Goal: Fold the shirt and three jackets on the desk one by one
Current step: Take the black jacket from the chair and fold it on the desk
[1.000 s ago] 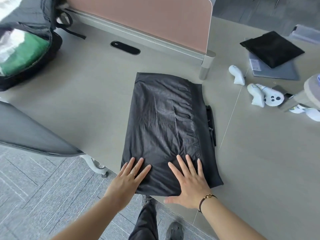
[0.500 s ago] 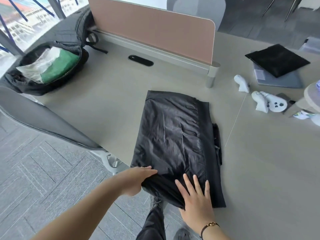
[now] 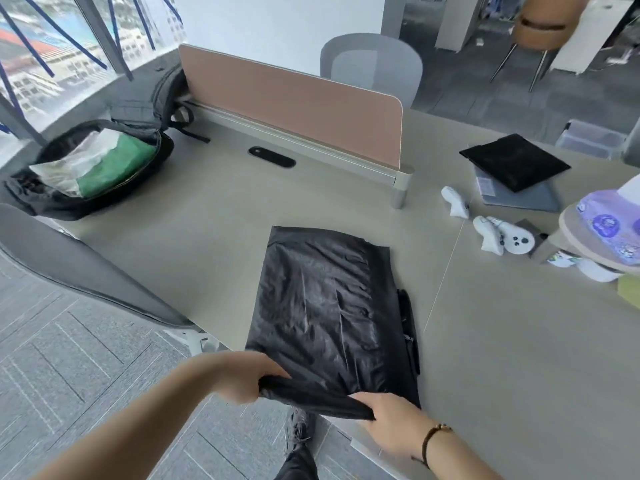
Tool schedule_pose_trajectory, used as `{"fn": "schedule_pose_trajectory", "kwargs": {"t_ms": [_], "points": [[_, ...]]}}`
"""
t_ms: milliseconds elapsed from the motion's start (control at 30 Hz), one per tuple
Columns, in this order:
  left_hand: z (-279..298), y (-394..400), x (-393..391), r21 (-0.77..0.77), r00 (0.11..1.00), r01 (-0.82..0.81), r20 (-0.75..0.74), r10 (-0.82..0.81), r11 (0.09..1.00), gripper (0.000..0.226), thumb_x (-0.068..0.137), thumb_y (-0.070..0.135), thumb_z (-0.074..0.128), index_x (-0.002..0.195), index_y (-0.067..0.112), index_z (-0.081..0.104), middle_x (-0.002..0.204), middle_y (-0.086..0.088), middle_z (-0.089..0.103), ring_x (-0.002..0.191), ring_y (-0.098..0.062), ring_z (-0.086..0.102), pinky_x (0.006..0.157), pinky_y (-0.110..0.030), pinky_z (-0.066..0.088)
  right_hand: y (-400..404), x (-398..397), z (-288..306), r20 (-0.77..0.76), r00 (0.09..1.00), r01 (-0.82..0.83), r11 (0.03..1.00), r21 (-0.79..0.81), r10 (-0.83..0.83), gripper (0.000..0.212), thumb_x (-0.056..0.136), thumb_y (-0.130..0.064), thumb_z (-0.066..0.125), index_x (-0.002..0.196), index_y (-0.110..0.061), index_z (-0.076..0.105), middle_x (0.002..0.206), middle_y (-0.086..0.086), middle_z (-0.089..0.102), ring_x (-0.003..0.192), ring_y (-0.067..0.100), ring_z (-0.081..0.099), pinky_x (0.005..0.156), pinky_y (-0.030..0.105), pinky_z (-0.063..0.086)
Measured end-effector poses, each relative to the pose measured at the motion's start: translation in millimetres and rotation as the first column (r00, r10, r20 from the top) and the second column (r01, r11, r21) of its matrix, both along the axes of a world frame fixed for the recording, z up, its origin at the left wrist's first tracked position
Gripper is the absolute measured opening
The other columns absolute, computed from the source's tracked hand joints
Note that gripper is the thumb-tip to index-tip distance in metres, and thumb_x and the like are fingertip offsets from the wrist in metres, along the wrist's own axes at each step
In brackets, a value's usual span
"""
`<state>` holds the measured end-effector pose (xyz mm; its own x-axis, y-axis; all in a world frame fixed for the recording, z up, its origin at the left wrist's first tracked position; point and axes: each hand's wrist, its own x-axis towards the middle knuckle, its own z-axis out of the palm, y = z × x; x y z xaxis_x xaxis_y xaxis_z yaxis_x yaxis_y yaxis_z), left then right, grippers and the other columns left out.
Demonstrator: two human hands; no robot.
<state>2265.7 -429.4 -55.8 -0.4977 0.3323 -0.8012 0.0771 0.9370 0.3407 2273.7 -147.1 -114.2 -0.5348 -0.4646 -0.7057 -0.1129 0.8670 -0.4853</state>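
We look down past our own two arms at a pale grey bench (image 3: 180,237). A black jacket (image 3: 322,313), already folded into a long rectangle, lies flat on it, stretching away from our hands toward the far side. Our left hand (image 3: 244,377) curls around the near left corner of the jacket, fingers tucked under the fabric and thumb on top, lifting that edge slightly off the bench. Our right hand (image 3: 388,415) grips the near edge just beside it, to the right, its fingers wrapped under the bunched cloth; a dark bracelet (image 3: 431,439) circles that wrist. A black strap or zip edge (image 3: 407,320) peeks out along the jacket's right side, beyond the right hand. Far ahead of the left hand and to its left, an open black backpack (image 3: 86,168) sits on the bench with something green and clear plastic inside. Straight ahead, past the jacket, a pink divider panel (image 3: 294,102) stands along the bench. Ahead and to the right of the right hand lie white handheld controllers (image 3: 495,233), and farther off a folded black garment (image 3: 514,161) rests on a grey laptop (image 3: 519,199). A grey chair back (image 3: 79,268) sits left of the left hand.
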Motion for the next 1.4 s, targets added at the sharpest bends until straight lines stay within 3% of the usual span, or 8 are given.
{"fn": "schedule_pose_trajectory", "kwargs": {"t_ms": [67, 233, 333, 467, 567, 733, 1000, 1400], "points": [[11, -11, -19, -0.016, 1.0, -0.008, 0.015, 0.008, 1.0, 0.039, 0.088, 0.0, 0.05, 0.112, 0.027, 0.066, 0.092, 0.0, 0.067, 0.075, -0.012, 0.056, 0.066, -0.025, 0.044, -6, -31, 19, 0.05, 0.997, -0.06, 0.998, 0.027, 0.059, 0.013, 0.1, -0.036, 0.05, 0.103, -0.037, 0.063, 0.102, -0.006, 0.068, 0.107, 0.025, 0.065, 0.086, 0.029, 0.047], [53, -52, -111, 0.014, 0.985, -0.141, -0.094, 0.142, 0.99, 0.032, 0.073, 0.005, 0.065, 0.096, 0.028, 0.067, 0.086, -0.002, 0.07, 0.074, -0.01, 0.056, 0.069, -0.027, 0.043, -32, -153, 93, 0.0, 0.975, -0.216, 0.953, 0.21, 0.221, 0.061, 0.099, -0.044, 0.056, 0.148, -0.009, 0.044, 0.147, 0.007, 0.053, 0.123, 0.022, 0.055, 0.097, 0.026, 0.042], [64, -70, -183, 0.161, 0.871, -0.343, -0.314, 0.377, 0.926, 0.054, 0.076, 0.002, 0.066, 0.118, 0.036, 0.062, 0.109, 0.003, 0.068, 0.096, -0.016, 0.061, 0.079, -0.03, 0.047, -58, -240, 114, -0.246, 0.954, -0.126, 0.972, 0.198, 0.173, 0.046, 0.101, -0.041, 0.054, 0.14, -0.015, 0.052, 0.14, 0.008, 0.058, 0.122, 0.029, 0.056, 0.101, 0.035, 0.045], [26, -69, -229, 0.101, 0.66, -0.471, -0.618, 0.427, 0.876, 0.084, 0.089, 0.018, 0.063, 0.157, 0.036, 0.018, 0.163, -0.013, 0.025, 0.147, -0.037, 0.028, 0.116, -0.049, 0.034, -81, -282, 71, -0.709, 0.704, 0.084, 0.99, 0.118, 0.025, 0.062, 0.096, -0.062, 0.048, 0.151, -0.034, 0.036, 0.159, 0.0, 0.038, 0.142, 0.027, 0.039, 0.116, 0.053, 0.027], [-36, -45, -216, 0.034, 0.713, -0.288, -0.66, 0.238, 0.957, 0.072, 0.1, 0.047, 0.048, 0.159, 0.037, 0.008, 0.17, -0.004, -0.004, 0.156, -0.029, -0.007, 0.126, -0.048, 0.006, -93, -257, 13, -0.626, 0.779, 0.061, 0.99, 0.129, 0.033, 0.072, 0.095, -0.07, 0.039, 0.157, -0.041, 0.016, 0.169, 0.001, 0.005, 0.155, 0.027, 0.007, 0.12, 0.064, 0.006], [-131, -17, -174, -0.16, 0.833, -0.091, -0.553, -0.013, 0.983, 0.075, 0.092, 0.071, -0.002, 0.16, 0.038, -0.008, 0.169, -0.001, -0.015, 0.154, -0.029, -0.018, 0.125, -0.05, -0.006, -97, -220, -70, -0.489, 0.872, 0.09, 0.968, 0.234, 0.037, 0.077, 0.092, -0.08, 0.016, 0.155, -0.046, -0.013, 0.166, 0.001, -0.023, 0.153, 0.033, -0.02, 0.115, 0.072, -0.006], [-176, -32, -153, -0.16, 0.78, -0.214, -0.621, 0.07, 0.964, 0.085, 0.093, 0.081, 0.02, 0.162, 0.031, 0.015, 0.169, 0.0, 0.01, 0.154, -0.039, 0.01, 0.118, -0.066, 0.017, -97, -217, -105, -0.596, 0.801, 0.23, 0.946, 0.229, -0.05, 0.094, 0.077, -0.096, 0.013, 0.156, -0.049, -0.006, 0.167, 0.003, -0.018, 0.153, 0.027, -0.02, 0.111, 0.077, -0.003], [-177, -26, -160, -0.158, 0.752, -0.313, -0.643, 0.143, 0.937, 0.099, 0.084, 0.091, 0.015, 0.162, 0.031, 0.002, 0.169, -0.005, -0.009, 0.154, -0.035, -0.015, 0.123, -0.057, -0.003, -92, -239, -104, -0.534, 0.844, 0.102, 0.962, 0.254, 0.051, 0.099, 0.075, -0.098, 0.011, 0.155, -0.047, -0.015, 0.166, 0.007, -0.023, 0.152, 0.026, -0.024, 0.116, 0.069, -0.007]]}}
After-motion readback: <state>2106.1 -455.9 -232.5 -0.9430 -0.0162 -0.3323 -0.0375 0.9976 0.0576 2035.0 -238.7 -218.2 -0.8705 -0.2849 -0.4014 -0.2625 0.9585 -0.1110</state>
